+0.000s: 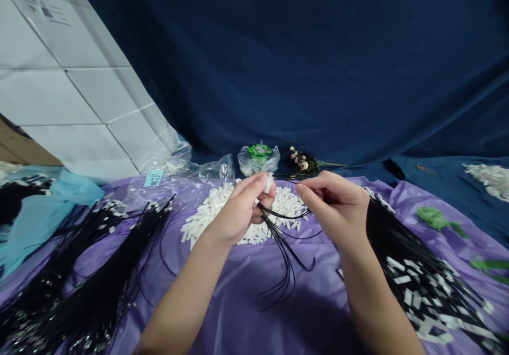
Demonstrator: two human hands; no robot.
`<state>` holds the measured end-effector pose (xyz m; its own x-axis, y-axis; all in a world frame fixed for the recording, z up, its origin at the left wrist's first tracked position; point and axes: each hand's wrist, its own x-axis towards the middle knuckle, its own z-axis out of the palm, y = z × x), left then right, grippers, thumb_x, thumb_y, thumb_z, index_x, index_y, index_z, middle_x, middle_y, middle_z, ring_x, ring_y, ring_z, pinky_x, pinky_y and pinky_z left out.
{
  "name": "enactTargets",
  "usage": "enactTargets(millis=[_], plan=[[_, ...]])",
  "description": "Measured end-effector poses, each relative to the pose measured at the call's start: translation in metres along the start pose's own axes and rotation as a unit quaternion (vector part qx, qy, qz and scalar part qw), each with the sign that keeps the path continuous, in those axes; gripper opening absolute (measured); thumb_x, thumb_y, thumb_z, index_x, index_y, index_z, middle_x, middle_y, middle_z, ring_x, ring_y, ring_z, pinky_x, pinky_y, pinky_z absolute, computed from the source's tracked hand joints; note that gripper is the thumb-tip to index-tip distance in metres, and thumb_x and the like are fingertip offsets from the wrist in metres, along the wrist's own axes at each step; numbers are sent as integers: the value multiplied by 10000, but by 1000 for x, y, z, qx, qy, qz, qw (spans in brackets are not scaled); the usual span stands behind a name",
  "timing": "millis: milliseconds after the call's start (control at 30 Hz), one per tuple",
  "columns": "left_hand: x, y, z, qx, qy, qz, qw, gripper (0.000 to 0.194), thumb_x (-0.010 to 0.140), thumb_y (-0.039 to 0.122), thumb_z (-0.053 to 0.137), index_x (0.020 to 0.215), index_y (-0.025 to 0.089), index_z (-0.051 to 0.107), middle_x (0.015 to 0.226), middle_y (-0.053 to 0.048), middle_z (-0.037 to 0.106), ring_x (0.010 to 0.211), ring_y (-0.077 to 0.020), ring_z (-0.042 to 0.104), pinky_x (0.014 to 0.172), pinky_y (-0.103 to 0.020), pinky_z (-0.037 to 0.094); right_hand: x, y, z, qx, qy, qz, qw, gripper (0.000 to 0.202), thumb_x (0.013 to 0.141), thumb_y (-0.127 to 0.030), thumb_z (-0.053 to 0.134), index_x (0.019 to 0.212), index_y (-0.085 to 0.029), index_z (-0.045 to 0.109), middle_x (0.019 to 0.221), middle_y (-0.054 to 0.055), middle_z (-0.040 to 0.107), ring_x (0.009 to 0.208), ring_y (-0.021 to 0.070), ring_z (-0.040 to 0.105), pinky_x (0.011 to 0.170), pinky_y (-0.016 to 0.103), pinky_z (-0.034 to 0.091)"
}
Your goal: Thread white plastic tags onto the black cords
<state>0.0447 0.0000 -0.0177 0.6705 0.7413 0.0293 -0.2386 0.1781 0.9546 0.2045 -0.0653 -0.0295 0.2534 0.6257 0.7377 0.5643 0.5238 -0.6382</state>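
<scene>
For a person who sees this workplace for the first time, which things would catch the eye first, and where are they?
Probably the left hand at the centre, holding thin black cords and a small white piece, with the right hand close beside it. Behind them, a heap of white pieces stands out on the purple sheet. Large black bundles lie at both sides.

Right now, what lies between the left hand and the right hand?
Black cords stretch across the gap; loose white pieces show behind them, in the head view.
</scene>
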Motion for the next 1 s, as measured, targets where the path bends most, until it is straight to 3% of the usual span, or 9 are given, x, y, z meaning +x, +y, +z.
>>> enactTargets(millis=[300,600,800,1000], plan=[[-2,0,2,79,20,51,995,313,946,377,459,718,167,503,577,39,289,481,-62,227,422,-157,170,-1,-9,-3,-79,-10,-66,995,87,839,-141,638,780,-167,695,557,-35,448,507,78,402,485,239,328],[-4,-1,-2,103,-19,52,993,355,953,448,461,742,164,495,608,40,314,528,-71,243,445,-163,196,1,-5,-9,-184,1,-221,958,111,848,-77,645,868,-175,693,676,-10,594,552,58,498,521,183,438],[-4,-3,2,97,-29,31,994,346,952,438,476,741,163,489,621,38,342,538,-66,273,450,-157,216,-2,3,-5,-193,1,-254,948,173,829,-61,673,949,-183,691,801,15,663,661,74,604,609,179,499],[0,-9,3,73,-29,2,997,357,930,479,492,752,170,492,613,39,345,500,-57,232,416,-165,159,-4,6,-1,-216,20,-262,940,199,821,-28,661,924,-196,692,810,13,648,655,76,590,626,197,486]])
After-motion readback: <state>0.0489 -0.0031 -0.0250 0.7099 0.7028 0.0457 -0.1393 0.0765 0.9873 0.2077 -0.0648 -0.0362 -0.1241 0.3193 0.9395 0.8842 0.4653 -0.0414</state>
